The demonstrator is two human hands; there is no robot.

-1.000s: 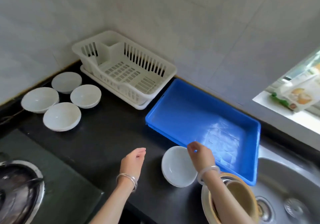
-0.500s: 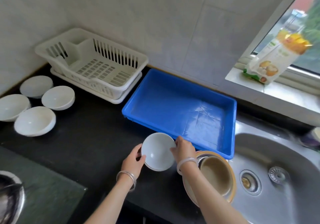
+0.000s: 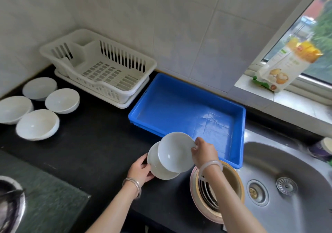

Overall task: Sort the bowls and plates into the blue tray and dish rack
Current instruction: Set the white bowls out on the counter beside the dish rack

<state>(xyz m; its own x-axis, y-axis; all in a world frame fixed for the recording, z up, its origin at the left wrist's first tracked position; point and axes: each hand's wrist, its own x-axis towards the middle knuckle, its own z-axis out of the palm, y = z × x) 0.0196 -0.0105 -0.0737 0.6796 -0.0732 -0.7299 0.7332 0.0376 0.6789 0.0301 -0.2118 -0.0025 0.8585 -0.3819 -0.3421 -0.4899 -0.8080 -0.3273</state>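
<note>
My right hand [image 3: 203,151] grips the rim of a white bowl [image 3: 175,151], lifted and tilted just above a second white bowl [image 3: 159,169]. My left hand [image 3: 141,169] holds that lower bowl at its left edge, over the black counter. The blue tray [image 3: 186,105] lies just behind them with nothing in it. The white dish rack [image 3: 100,67], also bare, stands at the back left against the wall. Several more white bowls [image 3: 37,124] [image 3: 62,100] [image 3: 13,108] and a flat white dish [image 3: 39,88] rest at the far left of the counter.
A tan pot on a pink-rimmed plate [image 3: 215,191] sits under my right forearm at the counter's edge. The steel sink [image 3: 287,187] is to the right. A food bag [image 3: 289,65] stands on the window sill. A glass board [image 3: 45,202] and a metal pan [image 3: 9,202] are at the lower left.
My view swung right. Both hands took hold of the white stack; my right hand has lifted the top bowl off the lower one, which my left hand keeps.
</note>
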